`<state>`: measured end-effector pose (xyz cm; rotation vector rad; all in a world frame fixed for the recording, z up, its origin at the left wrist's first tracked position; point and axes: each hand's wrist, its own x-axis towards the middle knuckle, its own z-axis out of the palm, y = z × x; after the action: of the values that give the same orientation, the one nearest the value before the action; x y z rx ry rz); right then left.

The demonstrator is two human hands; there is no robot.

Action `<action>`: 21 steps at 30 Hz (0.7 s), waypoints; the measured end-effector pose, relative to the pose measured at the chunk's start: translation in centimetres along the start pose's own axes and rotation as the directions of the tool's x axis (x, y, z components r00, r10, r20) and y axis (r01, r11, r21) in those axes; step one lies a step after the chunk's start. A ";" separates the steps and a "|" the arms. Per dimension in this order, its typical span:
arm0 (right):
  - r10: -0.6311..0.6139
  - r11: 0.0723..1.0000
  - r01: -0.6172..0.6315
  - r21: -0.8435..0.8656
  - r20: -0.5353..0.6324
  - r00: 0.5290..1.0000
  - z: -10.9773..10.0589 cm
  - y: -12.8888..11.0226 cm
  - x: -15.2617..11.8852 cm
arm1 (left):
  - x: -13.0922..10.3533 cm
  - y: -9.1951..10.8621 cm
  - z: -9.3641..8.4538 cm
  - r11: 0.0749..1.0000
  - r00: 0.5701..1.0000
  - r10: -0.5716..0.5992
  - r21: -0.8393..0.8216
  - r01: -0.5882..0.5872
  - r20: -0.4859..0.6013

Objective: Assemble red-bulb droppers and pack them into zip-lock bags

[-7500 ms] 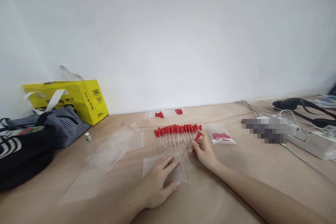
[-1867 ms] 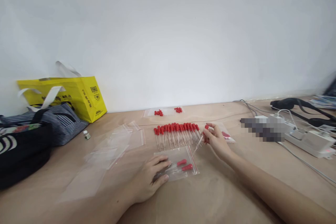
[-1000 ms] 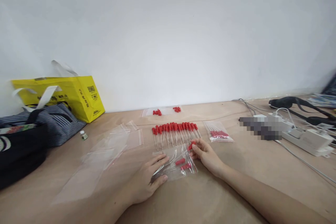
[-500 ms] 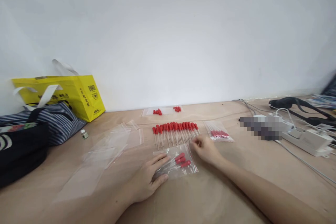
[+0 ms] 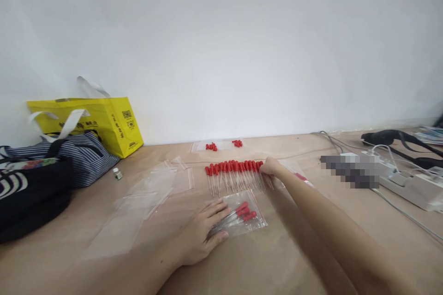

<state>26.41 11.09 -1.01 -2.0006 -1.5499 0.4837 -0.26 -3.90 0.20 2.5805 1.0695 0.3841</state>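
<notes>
While the left hand (image 5: 200,231) lay spread and flat on a clear zip bag (image 5: 253,201) with red-bulbed droppers (image 5: 249,215) inside, the right hand (image 5: 270,167) reached the right end of the dropper row (image 5: 235,167); I could not tell whether it gripped one. I judged this the picking step, calling for a careful pinch. Half a second earlier, that hand was beside the bag's mouth.

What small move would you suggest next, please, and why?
Perhaps the right hand should lift one from the row of red-bulbed droppers: it is at the row's right end, and the left hand rests on the clear bag holding a few more.
</notes>
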 end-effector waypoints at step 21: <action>-0.103 0.558 0.075 0.826 -0.021 0.994 -0.4 2.4 -12.0 | 0.2 -0.6 0.3 0.998 0.999 -0.044 0.048 0.042 0.032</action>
<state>25.26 -0.94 -2.88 -1.1523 -1.0860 0.9902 -0.42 -3.38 -0.26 2.5911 1.1336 0.3088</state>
